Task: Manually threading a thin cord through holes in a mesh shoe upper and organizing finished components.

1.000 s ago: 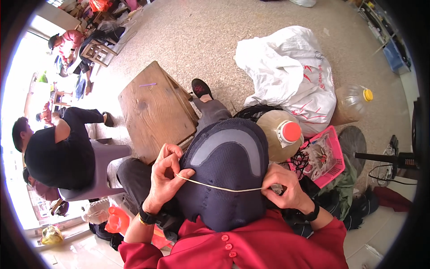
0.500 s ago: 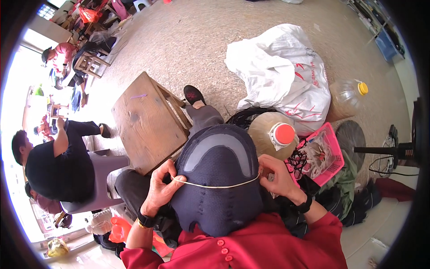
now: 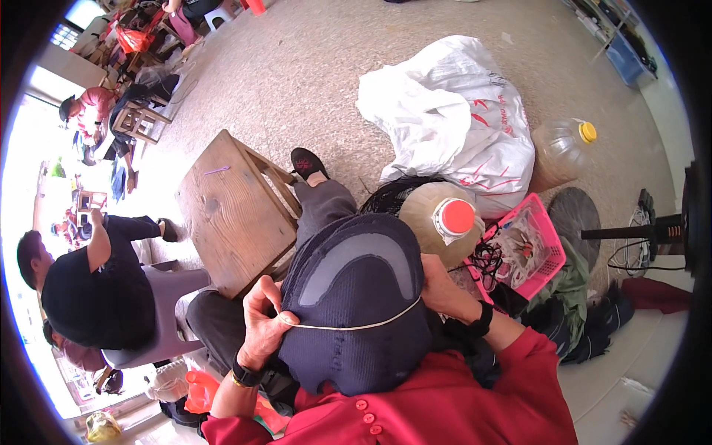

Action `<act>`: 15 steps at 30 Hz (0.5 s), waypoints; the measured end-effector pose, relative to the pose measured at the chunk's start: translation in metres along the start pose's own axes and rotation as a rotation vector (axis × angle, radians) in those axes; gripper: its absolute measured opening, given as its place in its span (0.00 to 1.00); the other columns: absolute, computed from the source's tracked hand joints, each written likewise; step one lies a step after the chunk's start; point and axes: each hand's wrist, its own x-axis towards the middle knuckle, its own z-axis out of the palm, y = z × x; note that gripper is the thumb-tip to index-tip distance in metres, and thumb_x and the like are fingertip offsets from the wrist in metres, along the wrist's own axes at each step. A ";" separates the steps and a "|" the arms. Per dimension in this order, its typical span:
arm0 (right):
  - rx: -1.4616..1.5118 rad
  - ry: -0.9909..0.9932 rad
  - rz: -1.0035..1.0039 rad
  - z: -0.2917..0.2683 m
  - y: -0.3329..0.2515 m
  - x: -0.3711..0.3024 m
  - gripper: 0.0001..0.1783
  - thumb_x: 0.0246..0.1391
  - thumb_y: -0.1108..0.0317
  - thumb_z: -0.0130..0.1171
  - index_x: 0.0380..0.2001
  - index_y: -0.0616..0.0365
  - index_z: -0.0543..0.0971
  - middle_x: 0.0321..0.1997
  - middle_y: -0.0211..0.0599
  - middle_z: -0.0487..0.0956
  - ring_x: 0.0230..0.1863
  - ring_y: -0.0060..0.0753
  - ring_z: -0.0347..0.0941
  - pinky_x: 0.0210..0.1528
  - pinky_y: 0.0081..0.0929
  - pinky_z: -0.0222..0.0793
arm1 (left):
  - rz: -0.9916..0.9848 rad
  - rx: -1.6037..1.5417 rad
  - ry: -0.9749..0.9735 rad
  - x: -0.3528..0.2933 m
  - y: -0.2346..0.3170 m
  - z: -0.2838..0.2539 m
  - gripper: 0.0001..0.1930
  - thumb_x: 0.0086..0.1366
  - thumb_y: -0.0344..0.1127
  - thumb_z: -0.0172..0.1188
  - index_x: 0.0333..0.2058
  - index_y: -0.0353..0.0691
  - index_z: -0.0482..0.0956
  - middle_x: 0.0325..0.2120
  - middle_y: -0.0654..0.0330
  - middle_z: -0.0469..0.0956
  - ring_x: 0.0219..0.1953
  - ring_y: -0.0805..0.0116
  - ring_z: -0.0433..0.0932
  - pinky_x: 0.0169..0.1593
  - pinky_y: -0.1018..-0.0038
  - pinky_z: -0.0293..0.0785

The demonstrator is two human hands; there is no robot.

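Observation:
On my lap is a layered stack of navy knit shoe uppers (image 3: 363, 297), the top one with a grey U-shaped patch. Across its front runs a thin pale elastic band (image 3: 356, 327), curving slightly downward. My left hand (image 3: 265, 319) is closed at the stack's left edge, thumb and fingers pinching the band. At the right edge, my right hand (image 3: 447, 288) is closed where the band's other end meets it. The right fingertips are hidden behind the stack.
A wooden stool (image 3: 233, 215) carries a small purple tool (image 3: 217, 170). To the right are a red-capped jug (image 3: 437, 222), a pink basket (image 3: 538, 248) of cords, a white sack (image 3: 445, 111), a yellow-capped bottle (image 3: 560, 152) and a black fan (image 3: 667, 226). A seated person (image 3: 96, 297) is at left.
My right hand has moved in behind the stack's right edge, hiding its fingers. The left hand keeps its pinch on the elastic band. The whole view has shifted slightly.

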 end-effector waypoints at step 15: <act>-0.244 -0.295 -0.216 -0.014 -0.017 -0.031 0.32 0.55 0.69 0.68 0.62 0.65 0.73 0.62 0.55 0.77 0.63 0.45 0.73 0.67 0.37 0.67 | 0.066 0.040 0.015 -0.028 0.005 0.014 0.25 0.57 0.47 0.80 0.31 0.44 0.68 0.41 0.65 0.72 0.46 0.75 0.69 0.55 0.76 0.63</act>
